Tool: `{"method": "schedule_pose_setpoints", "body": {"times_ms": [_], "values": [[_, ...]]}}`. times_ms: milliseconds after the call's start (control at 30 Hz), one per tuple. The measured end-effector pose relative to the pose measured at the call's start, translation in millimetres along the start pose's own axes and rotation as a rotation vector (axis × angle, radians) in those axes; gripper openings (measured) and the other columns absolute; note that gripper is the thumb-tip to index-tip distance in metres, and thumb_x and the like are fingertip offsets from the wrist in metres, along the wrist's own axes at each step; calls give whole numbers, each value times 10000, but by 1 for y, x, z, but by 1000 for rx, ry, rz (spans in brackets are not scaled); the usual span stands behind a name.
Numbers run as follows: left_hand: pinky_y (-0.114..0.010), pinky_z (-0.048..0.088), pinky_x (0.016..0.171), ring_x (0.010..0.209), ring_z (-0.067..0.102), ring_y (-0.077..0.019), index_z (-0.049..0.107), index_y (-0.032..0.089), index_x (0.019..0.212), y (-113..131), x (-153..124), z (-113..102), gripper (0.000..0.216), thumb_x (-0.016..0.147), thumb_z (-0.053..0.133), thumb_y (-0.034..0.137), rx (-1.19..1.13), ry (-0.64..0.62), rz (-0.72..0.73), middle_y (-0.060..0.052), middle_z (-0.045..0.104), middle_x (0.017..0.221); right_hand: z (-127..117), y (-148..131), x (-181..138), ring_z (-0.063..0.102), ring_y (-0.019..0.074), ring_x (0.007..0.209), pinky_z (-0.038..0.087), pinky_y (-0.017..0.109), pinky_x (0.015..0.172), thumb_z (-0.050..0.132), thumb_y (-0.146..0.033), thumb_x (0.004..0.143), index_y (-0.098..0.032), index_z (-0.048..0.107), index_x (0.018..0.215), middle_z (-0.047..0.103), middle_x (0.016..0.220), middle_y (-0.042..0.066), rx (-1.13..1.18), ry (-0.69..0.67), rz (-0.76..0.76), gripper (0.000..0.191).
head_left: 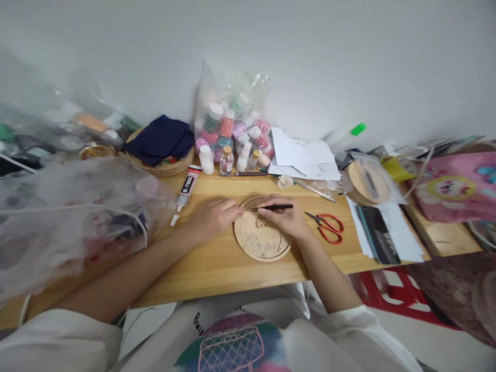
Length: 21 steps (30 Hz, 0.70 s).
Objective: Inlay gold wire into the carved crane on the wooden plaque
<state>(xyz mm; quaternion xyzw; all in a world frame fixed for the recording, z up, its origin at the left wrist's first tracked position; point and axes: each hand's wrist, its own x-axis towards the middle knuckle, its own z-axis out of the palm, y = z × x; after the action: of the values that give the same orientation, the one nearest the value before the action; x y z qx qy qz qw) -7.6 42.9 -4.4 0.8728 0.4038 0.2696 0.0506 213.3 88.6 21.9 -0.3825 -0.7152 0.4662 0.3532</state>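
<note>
A round pale wooden board [248, 243] lies flat on the table near its front edge. Line drawing shows along its lower part, and brown curved lines stand out in the middle. My left hand [219, 219] is at the upper left rim, its fingers closed and bent against the board. From the upper right, my right hand [284, 217] reaches over the board. It grips a slim black tool [282, 207], probably tweezers, pointing left towards my left fingertips. Whatever lies at the tip is too small to make out. Red-handled scissors [329, 227] rest right of my right hand.
Left of the board lies a B-7000 glue tube [187, 188]. Small bottles [226, 161] and a clear bag of colourful jars [232, 121] stand behind. White papers [302, 157], a dark phone-like object [377, 235] and a pink bag [457, 188] are to the right. Plastic wrapping [65, 217] covers the left.
</note>
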Motion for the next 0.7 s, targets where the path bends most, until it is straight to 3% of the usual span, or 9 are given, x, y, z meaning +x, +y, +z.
{"method": "schedule_pose_setpoints", "body": {"times_ms": [133,333,533,700], "values": [[-246,451,699,763,612,-138,703,170,895,-1,0,3,271,974,461,263,-91,-2,-95,-35,655,821,1,3,-2,663,150,675,544,287,653,740,-411,715,-170,734,744,732,748,51,-23,161,17,243],[-220,443,656,709,611,-119,700,168,906,-1,1,4,218,946,503,251,-107,-13,-125,-11,654,762,5,-12,-24,642,148,661,511,274,617,692,-322,766,-171,726,782,723,750,47,-111,261,8,156],[-243,425,681,774,616,-143,687,178,946,1,0,3,226,960,479,264,-127,-97,-141,-21,676,843,18,-17,-41,670,183,790,520,315,730,655,-232,821,-191,732,849,744,857,66,-344,139,-109,92],[-241,422,691,762,596,-131,666,169,952,1,1,2,273,991,417,271,-158,-122,-135,-18,652,831,25,-12,-36,662,192,770,519,333,707,621,-229,867,-215,730,872,747,818,57,-514,82,-257,109]]}}
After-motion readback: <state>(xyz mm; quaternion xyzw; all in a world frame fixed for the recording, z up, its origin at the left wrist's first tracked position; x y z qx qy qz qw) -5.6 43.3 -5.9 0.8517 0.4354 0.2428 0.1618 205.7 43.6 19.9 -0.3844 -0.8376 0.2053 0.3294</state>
